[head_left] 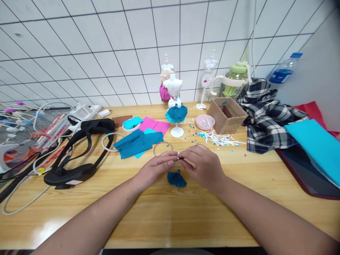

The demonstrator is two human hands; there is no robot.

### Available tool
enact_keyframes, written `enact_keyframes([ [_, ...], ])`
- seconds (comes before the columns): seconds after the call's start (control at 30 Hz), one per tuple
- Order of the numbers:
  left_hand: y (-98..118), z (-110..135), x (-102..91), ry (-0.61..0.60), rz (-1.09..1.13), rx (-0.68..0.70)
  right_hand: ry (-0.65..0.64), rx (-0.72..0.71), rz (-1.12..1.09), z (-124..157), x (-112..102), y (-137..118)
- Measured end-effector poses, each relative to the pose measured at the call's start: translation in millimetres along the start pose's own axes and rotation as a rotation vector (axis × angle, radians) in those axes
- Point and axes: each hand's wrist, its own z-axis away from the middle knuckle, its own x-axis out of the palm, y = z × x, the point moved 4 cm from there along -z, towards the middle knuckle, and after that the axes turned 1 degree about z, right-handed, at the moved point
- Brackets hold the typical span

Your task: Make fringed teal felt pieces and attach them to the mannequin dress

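Two hands meet at the middle of the bench, fingertips right up against each other. The left hand and the right hand both pinch a small white piece between thumb and forefinger, with the other fingers curled in loosely. Just below that pinch sits a teal pleated tuft; whether it hangs from the white piece or lies on the wood, I cannot tell. Right behind the knuckles a thin wire ring lies flat, touching the edge of the folded teal paper. Further back stands a white mannequin wearing a teal skirt, with pink paper to its left and a pink bowl to its right. White paper shreds are scattered in front of a cardboard box. Off to the left rests a black headset.
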Motion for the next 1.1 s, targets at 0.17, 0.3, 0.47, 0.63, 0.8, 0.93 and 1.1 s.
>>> enact_keyframes([
  [0.17,1,1,-1.4,0.007,-0.022,0.013,-0.023,-0.060,0.104,-1,1,2],
  [0.3,8,0,1.5,-0.024,-0.209,0.078,-0.033,-0.073,0.132,0,2,1],
  [0.47,10,-3,4.4,-0.013,-0.360,0.080,-0.064,-0.090,0.122,1,3,-4],
  [0.63,11,-3,4.3,0.012,-0.414,0.084,-0.053,-0.106,0.121,0,4,-10],
  [0.8,13,-2,3.8,0.013,-0.405,0.083,-0.045,-0.108,0.149,0,3,-11],
  [0.93,13,-1,5.9,-0.030,-0.302,0.046,-0.050,-0.118,0.172,0,1,-10],
  [1.1,9,0,6.1,0.001,-0.278,-0.056,-0.060,-0.131,0.184,1,0,-12],
])
